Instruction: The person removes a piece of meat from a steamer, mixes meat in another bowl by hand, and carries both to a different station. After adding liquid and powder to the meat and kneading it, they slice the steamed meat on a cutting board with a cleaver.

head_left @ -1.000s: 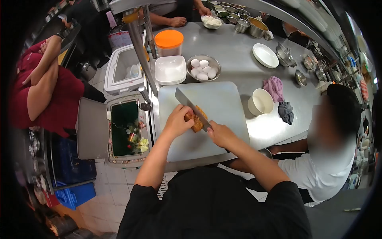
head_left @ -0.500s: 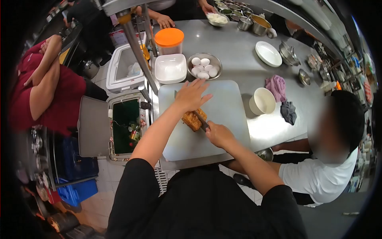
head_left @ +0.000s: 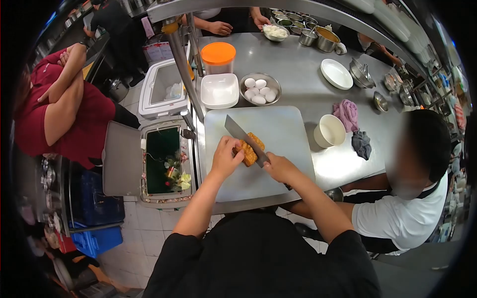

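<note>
My right hand (head_left: 281,169) is closed around the handle of a wide-bladed kitchen knife (head_left: 239,130). Its blade lies slantwise across a golden-brown fried block (head_left: 247,154), with part of the food showing on either side of the steel. Curled fingers of my left hand (head_left: 226,157) grip the block's left side, close to the blade. Whether the cut goes right through is hidden by the blade. Under all this is a pale cutting board (head_left: 283,186) on the steel counter.
Beyond the board stand a metal bowl of eggs (head_left: 266,82), stacked white dishes (head_left: 220,89) and an orange-lidded tub (head_left: 218,53). To the right are a cream container (head_left: 330,131) and cloths (head_left: 346,115). A person in white (head_left: 397,218) sits at right; an open bin (head_left: 161,191) is left.
My left hand has come down from its spread position above the blade and now grips the fried block. The knife blade, formerly mostly under that hand, is now exposed. The view has shifted slightly.
</note>
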A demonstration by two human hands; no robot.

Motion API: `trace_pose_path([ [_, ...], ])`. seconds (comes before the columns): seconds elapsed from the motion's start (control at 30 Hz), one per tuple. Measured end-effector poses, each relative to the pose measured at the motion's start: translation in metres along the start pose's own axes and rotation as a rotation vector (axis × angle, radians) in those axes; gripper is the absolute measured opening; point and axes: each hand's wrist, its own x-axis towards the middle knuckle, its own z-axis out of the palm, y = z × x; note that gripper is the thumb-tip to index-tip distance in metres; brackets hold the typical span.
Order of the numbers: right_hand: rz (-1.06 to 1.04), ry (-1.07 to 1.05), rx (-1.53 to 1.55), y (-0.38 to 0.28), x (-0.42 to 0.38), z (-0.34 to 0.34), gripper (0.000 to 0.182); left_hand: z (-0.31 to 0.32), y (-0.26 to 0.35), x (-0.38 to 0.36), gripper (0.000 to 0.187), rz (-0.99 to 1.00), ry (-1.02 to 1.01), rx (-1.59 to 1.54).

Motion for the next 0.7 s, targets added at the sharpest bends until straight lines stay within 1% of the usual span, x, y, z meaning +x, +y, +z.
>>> trace_pose_path([
  [0.07, -0.086, 0.120, -0.169, 0.011, -0.010, 0.012, 0.035, -0.001, -0.003, 0.000, 0.021, 0.009, 0.001, 0.002],
  [0.1, -0.085, 0.122, -0.173, 0.016, -0.021, 0.015, 0.035, -0.002, -0.005, 0.000, 0.021, 0.010, -0.006, 0.003],
  [0.17, -0.016, 0.092, -0.129, 0.025, -0.044, 0.010, 0.034, -0.002, -0.008, -0.001, 0.021, 0.014, -0.004, -0.006],
  [0.3, 0.022, 0.057, -0.104, 0.002, -0.074, -0.022, 0.033, -0.002, -0.008, -0.002, 0.023, -0.024, 0.004, -0.100],
  [0.37, 0.000, 0.232, -0.101, -0.010, -0.080, -0.029, 0.032, -0.003, -0.009, -0.002, 0.025, -0.038, 0.004, -0.124],
  [0.4, 0.002, 0.230, -0.106, -0.019, -0.082, -0.036, 0.032, -0.004, -0.009, -0.001, 0.026, -0.032, 0.001, -0.113],
  [0.47, -0.030, 0.153, -0.186, -0.042, -0.082, -0.054, 0.031, -0.006, -0.007, -0.001, 0.027, -0.025, -0.004, -0.110],
  [0.5, -0.023, 0.155, -0.190, -0.052, -0.083, -0.061, 0.031, -0.008, -0.003, 0.000, 0.027, -0.048, -0.019, -0.110],
  [0.57, -0.039, 0.036, -0.306, -0.069, -0.084, -0.070, 0.031, -0.008, -0.002, 0.001, 0.027, -0.070, -0.034, -0.118],
  [0.7, -0.052, 0.006, -0.381, -0.082, -0.084, -0.081, 0.031, -0.012, 0.000, 0.003, 0.025, -0.039, -0.053, -0.069],
])
